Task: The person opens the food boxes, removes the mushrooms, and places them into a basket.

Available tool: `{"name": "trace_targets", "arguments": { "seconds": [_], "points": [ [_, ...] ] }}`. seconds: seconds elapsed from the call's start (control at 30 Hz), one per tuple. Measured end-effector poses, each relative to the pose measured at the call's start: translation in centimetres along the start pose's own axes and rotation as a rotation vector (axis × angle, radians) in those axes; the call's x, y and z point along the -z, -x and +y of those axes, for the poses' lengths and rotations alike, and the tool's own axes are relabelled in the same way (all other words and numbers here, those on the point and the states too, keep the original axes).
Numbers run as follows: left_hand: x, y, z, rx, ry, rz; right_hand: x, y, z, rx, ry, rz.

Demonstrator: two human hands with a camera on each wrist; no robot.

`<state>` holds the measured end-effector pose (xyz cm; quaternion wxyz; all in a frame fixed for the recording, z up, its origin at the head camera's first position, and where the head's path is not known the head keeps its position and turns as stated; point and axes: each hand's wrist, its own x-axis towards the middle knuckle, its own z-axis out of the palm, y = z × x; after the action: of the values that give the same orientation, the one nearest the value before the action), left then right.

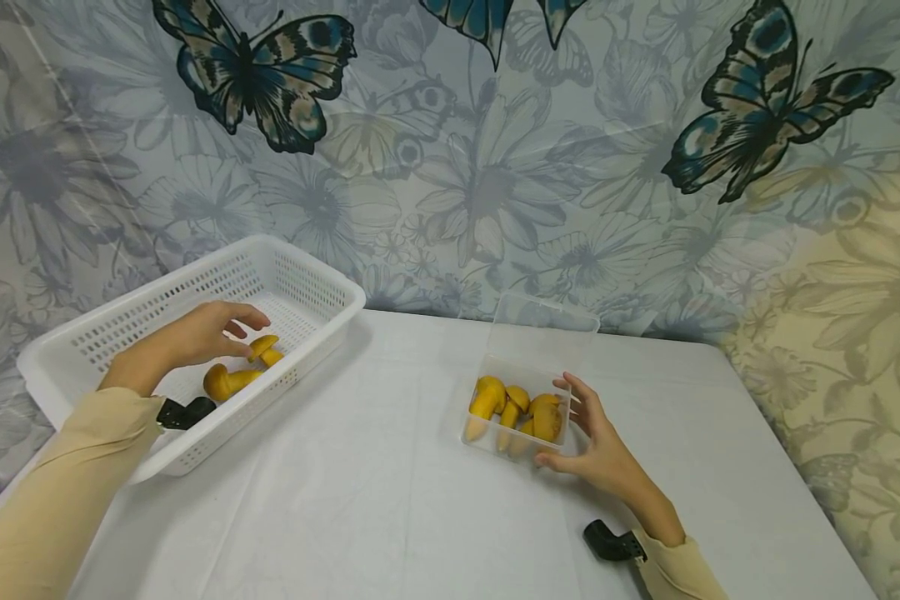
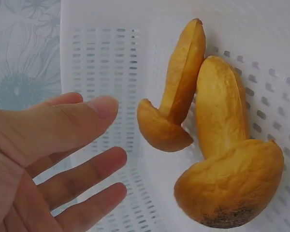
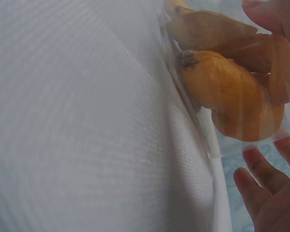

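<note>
My left hand (image 1: 195, 337) is inside a white perforated basket (image 1: 321, 287), its fingers loosely bent and holding nothing. In the left wrist view, a small yellow-brown mushroom (image 2: 181, 72) lies beside a larger one (image 2: 229, 181) with a dark patch on its cap; thumb and fingers are apart from both. A clear plastic box (image 1: 480, 442) stands to the right, with several mushrooms (image 1: 487, 400) inside. Around its right side, my right hand (image 1: 603, 454) holds it, thumb at the front and fingers at the back. The right wrist view shows mushrooms (image 3: 227, 87) through the clear wall.
The box's clear lid (image 1: 543, 315) stands open behind it, towards the patterned backdrop (image 1: 487, 192). A white cloth (image 1: 360, 500) covers the table. Black wrist devices (image 1: 611, 542) are on both wrists. The basket's long wall slants between the left hand and the box.
</note>
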<state>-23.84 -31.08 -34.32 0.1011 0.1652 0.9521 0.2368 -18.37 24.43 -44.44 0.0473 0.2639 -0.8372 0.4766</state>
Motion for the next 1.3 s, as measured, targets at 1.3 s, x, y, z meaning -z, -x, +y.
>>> {"name": "trace_targets", "arguments": {
  "seconds": [1.3],
  "points": [
    [-0.1,-2.1,13.2,-0.258,0.012,0.148,0.0,0.0,0.0,0.009,-0.018,0.001]
  ]
}}
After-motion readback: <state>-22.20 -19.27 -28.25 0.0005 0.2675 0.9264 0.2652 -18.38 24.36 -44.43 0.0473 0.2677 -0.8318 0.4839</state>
